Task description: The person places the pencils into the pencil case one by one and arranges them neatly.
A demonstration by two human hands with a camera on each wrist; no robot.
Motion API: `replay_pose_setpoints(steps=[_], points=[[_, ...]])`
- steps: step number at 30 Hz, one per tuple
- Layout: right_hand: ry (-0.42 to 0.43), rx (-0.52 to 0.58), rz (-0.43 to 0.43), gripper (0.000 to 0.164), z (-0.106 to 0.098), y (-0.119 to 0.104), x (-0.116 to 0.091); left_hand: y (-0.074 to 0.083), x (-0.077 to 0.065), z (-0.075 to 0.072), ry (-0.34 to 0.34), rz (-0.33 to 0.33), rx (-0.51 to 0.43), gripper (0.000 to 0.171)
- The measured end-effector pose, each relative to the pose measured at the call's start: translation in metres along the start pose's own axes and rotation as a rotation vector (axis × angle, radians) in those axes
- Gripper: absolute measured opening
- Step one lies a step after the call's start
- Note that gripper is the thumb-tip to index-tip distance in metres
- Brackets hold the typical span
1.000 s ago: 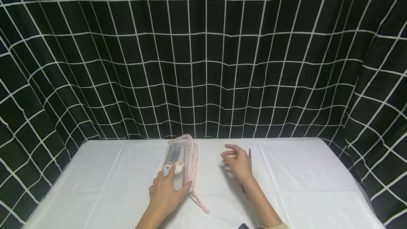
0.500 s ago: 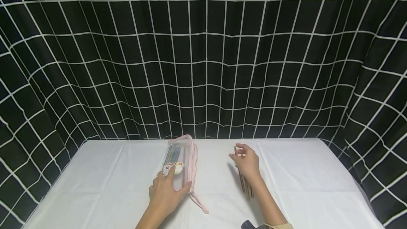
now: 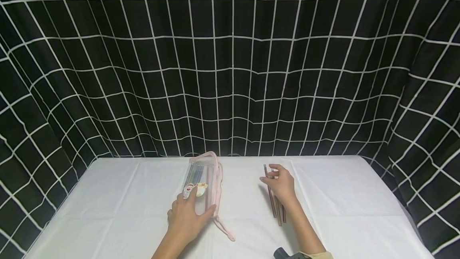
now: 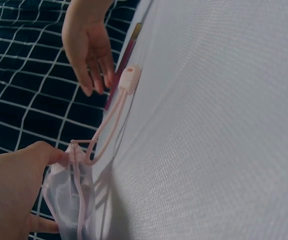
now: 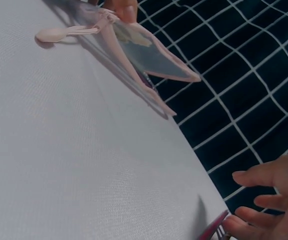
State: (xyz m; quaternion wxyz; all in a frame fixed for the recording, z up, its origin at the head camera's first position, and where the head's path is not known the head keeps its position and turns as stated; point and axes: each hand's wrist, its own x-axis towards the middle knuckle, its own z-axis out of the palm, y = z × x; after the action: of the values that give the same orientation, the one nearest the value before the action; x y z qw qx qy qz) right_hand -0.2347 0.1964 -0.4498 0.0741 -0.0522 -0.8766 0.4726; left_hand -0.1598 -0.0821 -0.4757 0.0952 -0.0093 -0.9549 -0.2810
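Note:
A translucent pencil case (image 3: pixel 213 191) with pink edging and cartoon stickers lies left of centre, several pencils (image 3: pixel 195 173) showing inside. My left hand (image 3: pixel 187 217) holds its near end, thumb on the zipper side and fingers across the front; the left wrist view shows thumb and a finger on either side of the case (image 4: pixel 76 187). Right of it, my right hand (image 3: pixel 282 183) is over three loose pencils (image 3: pixel 272 200), partly hiding them. Its fingers are spread and loosely bent, fingertips right beside a pencil (image 5: pixel 214 226) in the right wrist view.
A pink zipper strap (image 3: pixel 224 229) trails from the case's near end onto the white-covered table (image 3: pixel 125 195). Behind and at both sides hangs a black curtain (image 3: pixel 230 83) with a white grid. A dark wrist device (image 3: pixel 282 253) sits at the right forearm.
My right hand has shifted rightward over the loose pencils, uncovering more of them on its left. My left hand and the pencil case stay in place.

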Motion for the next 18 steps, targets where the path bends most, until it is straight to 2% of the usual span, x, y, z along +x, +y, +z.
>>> replay_pose_setpoints(steps=[11, 18], points=[[-0.037, 0.002, 0.011, 0.061, 0.0052, 0.0016, -0.0003, 0.0025, -0.0011, -0.0022, -0.011, -0.017, -0.005, 0.084], [-0.049, -0.025, 0.004, 0.059, 0.0088, 0.0026, -0.0003, 0.0039, -0.0008, -0.0037, -0.003, -0.006, -0.009, 0.084]])
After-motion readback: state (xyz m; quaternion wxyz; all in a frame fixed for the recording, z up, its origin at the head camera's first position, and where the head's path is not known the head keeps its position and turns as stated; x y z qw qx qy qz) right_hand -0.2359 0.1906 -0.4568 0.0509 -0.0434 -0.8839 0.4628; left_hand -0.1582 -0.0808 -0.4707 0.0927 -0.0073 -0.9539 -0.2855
